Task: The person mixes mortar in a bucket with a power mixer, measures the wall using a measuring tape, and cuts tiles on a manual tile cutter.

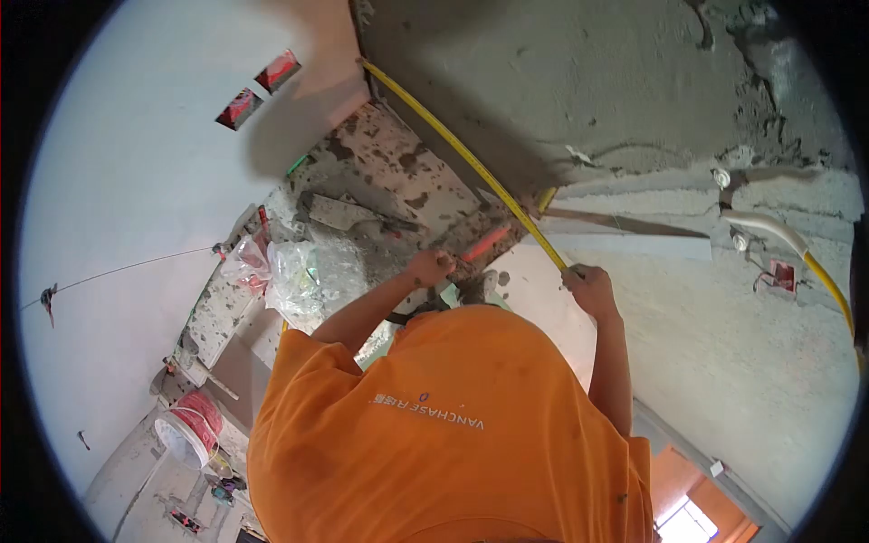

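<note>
Presently, the right hand (588, 288) is closed in a pinch on the yellow tape (514, 206), which bows forward-left of that grip toward the wall corner (358, 41); the left hand (430, 269) has an unclear hold, and slackened tension could unseat the tape's far end.

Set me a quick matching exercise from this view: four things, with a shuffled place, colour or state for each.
1. yellow tape
2. clear plastic
3. bucket
4. shirt

A. orange with pale lettering
B. crumpled, to the left of the left hand
C. stretching up from the right hand
D. red and white, toward the picture's lower left

Pairs: 1-C, 2-B, 3-D, 4-A
</note>
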Available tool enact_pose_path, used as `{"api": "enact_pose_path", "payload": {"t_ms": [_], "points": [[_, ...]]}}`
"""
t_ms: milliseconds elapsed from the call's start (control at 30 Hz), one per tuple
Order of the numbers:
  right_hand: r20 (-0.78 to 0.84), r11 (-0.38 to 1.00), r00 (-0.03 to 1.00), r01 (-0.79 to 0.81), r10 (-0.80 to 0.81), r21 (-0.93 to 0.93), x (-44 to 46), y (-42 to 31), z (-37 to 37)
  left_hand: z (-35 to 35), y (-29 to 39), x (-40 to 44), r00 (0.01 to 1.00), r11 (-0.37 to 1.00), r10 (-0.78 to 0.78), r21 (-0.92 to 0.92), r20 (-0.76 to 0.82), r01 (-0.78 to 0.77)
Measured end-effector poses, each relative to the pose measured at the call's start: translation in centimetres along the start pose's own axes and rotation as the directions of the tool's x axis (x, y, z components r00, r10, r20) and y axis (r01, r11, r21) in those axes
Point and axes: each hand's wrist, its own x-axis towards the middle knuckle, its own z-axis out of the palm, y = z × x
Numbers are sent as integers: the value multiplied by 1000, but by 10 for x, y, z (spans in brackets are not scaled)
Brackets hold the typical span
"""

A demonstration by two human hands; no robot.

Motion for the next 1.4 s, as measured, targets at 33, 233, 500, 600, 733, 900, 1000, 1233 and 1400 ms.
{"api": "enact_pose_path", "payload": {"t_ms": [33,233,500,600,733,900,1000,1233,1400], "points": [[-4,999,1000,7,-7,-36,3,-1,1,2,0,1,1000,999,16,48,6,-16],[-2,990,999,40,-40,-136,12,-3,13,4,-4,-5,998,998,66,12,-18,-65],[-14,995,1000,-23,22,-94,6,0,42,-30,-32,33,976,605,155,-766,-156,-219],[-133,989,991,-18,-2,-148,2,-1,53,-91,36,24,902,921,133,-284,-412,-265],[-185,989,982,-54,28,-138,-2,-8,58,-154,105,28,869,618,-232,-757,-436,-214],[-260,980,963,-114,69,-163,-9,-23,58,-185,117,50,875,424,-233,-854,-425,-302],[-292,978,955,-108,53,-176,-10,-18,66,-194,120,60,884,433,-255,-863,-393,-259],[-308,969,949,-136,68,-204,-16,-27,72,-198,135,70,858,404,-248,-853,-450,-331],[-347,968,935,-148,70,-204,-16,-24,80,-205,122,80,898,399,-157,-858,-412,-324]]}}
